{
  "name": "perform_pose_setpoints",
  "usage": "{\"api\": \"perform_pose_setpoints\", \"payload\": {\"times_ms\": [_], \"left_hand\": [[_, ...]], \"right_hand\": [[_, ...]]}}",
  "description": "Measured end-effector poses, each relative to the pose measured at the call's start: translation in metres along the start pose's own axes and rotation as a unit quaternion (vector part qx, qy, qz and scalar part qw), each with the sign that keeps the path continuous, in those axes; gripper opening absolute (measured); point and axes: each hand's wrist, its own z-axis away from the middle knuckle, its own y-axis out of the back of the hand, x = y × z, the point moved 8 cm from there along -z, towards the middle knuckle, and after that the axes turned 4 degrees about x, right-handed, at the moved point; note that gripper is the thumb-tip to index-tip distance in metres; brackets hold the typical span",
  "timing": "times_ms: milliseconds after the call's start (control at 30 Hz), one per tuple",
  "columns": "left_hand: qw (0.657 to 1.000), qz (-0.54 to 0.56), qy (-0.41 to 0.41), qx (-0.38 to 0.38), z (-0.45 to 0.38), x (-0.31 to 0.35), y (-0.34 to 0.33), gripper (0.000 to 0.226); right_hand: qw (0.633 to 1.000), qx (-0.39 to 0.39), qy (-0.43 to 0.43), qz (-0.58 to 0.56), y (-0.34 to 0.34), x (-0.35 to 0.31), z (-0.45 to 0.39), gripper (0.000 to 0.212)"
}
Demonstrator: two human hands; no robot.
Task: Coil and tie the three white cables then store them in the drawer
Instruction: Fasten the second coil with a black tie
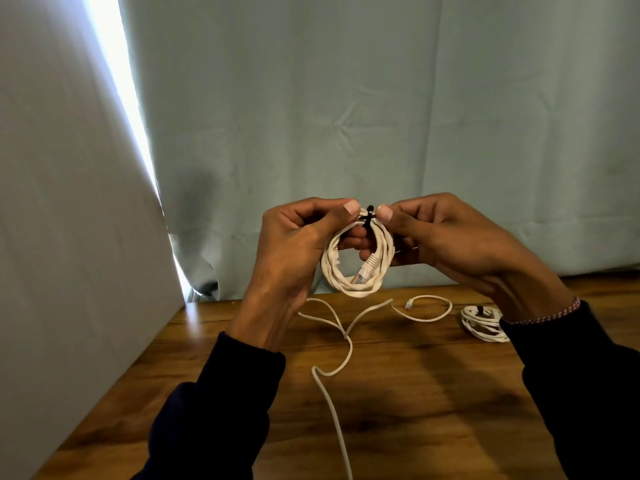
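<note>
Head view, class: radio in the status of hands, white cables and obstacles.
Left hand and right hand: grip on white coiled cable at black tie. One tied white coil on wooden table; one loose white cable. Nothing obstructing.

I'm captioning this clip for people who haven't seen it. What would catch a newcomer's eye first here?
First, the two hands raised mid-frame: the left hand and right hand pinch a white cable coil where a black tie wraps its top. Below it, a loose white cable trails across the wooden table. At the right, partly behind the sleeve, lies a tied coil.
</note>
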Motion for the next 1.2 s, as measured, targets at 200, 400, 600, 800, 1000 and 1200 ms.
{"api": "perform_pose_setpoints", "payload": {"times_ms": [200, 400, 600, 800, 1000, 1200], "left_hand": [[0.999, -0.042, -0.026, 0.001, -0.001, 0.001, -0.001, 0.005], [0.998, -0.051, -0.024, -0.024, -0.001, -0.003, -0.007, 0.003], [0.997, -0.073, -0.015, -0.006, -0.002, -0.012, -0.005, 0.003], [0.999, -0.039, -0.003, -0.007, -0.004, -0.010, -0.002, 0.005], [0.999, -0.041, 0.001, -0.017, -0.005, -0.012, -0.002, 0.005], [0.998, -0.054, -0.007, -0.022, -0.002, -0.015, -0.009, 0.004]], "right_hand": [[0.987, -0.024, -0.091, -0.133, -0.004, 0.012, 0.001, 0.047], [0.976, -0.021, -0.127, -0.176, -0.006, 0.021, 0.000, 0.024], [0.998, 0.036, -0.054, -0.018, 0.004, 0.009, 0.000, 0.034], [0.999, 0.005, 0.008, 0.044, 0.002, -0.007, 0.005, 0.021], [1.000, 0.007, -0.014, 0.022, 0.000, -0.004, 0.004, 0.021], [0.998, 0.017, -0.023, 0.050, 0.006, -0.001, 0.003, 0.023]]}}
